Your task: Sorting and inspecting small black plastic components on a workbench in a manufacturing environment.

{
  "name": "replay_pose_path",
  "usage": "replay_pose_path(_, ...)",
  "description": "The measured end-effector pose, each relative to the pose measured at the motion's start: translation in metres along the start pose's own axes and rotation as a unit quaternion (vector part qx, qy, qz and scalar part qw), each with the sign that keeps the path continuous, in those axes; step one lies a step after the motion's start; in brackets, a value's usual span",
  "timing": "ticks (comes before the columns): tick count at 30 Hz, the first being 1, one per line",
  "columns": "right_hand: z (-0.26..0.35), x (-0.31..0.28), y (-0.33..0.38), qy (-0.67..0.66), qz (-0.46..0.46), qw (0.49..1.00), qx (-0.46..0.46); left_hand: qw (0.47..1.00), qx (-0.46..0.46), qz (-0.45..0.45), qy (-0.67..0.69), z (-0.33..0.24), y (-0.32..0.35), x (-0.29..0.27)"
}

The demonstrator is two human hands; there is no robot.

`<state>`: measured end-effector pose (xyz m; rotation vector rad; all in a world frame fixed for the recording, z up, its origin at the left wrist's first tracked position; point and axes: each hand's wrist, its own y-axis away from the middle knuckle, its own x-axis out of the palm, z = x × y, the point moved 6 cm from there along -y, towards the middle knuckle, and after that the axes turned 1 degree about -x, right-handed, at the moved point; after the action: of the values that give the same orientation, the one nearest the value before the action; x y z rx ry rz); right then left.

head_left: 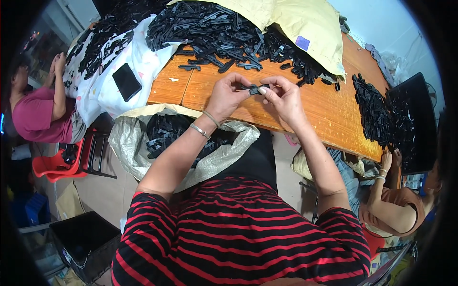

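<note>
Over the near edge of the wooden table point(210, 90), my left hand point(228, 97) and my right hand point(285, 99) meet. Between them is a small black plastic part point(253, 89), pinched by the fingertips of both hands; its exact kind is too small to make out. Just beyond my hands, a few loose black parts point(226, 66) lie on the wood, in front of a large heap of similar parts point(205, 28). Below my left forearm, an open woven sack point(129, 143) holds more black pieces point(164, 131).
A yellowish sack point(305, 24) lies over the heap's right side. At left, a phone point(127, 82) rests on white cloth point(152, 62); a person point(38, 114) sits there. Another person point(393, 209) works at right beside more parts point(369, 109). A black crate point(86, 243) stands lower left.
</note>
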<state>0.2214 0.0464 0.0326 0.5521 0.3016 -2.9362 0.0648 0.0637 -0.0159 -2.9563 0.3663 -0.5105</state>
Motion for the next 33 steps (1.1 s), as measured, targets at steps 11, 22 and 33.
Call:
replay_pose_path(11,0.034,0.010,0.012,0.217,-0.071,0.926,-0.301,0.993,-0.015,-0.082,0.079,-0.008,0.010,0.001)
replay_pose_path(22,0.037,0.018,0.016,0.256,-0.025,0.922,-0.290,0.987,-0.042,-0.113,0.104,-0.008,0.014,0.000)
replay_pose_path(33,0.032,0.009,0.007,0.205,-0.053,0.946,-0.244,0.994,0.021,-0.079,0.069,-0.015,0.012,0.005)
